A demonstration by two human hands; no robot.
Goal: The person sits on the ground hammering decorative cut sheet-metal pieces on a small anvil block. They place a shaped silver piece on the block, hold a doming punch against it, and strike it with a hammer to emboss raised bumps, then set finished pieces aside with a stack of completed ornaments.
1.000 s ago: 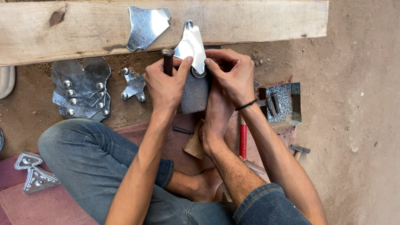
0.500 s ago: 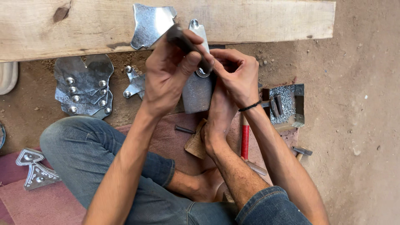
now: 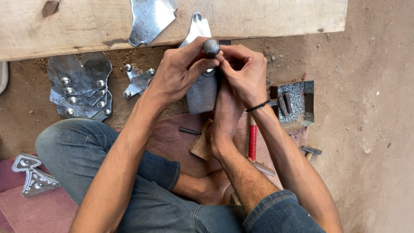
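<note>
My left hand (image 3: 179, 75) grips a dark metal tool with a round head (image 3: 211, 46), its rounded end turned up toward the camera. My right hand (image 3: 243, 73) pinches a shiny cut metal piece (image 3: 198, 26) whose tip leans over the wooden plank. Both hands meet just above a grey steel block (image 3: 202, 94) that stands on the ground. My bare foot (image 3: 224, 116) rests against the block's right side. The part of the metal piece under my fingers is hidden.
A wooden plank (image 3: 267, 17) crosses the top, with a cut metal sheet (image 3: 151, 17) on it. Studded metal pieces (image 3: 79, 86) lie at the left, a smaller one (image 3: 138, 81) beside them. A tray of small bits (image 3: 295, 101), a red-handled tool (image 3: 252, 140) and a hammer (image 3: 310, 151) lie at the right.
My left hand has lifted and tilted the dark tool, so its round head now faces up over the metal piece. My right hand has stayed on the piece.
</note>
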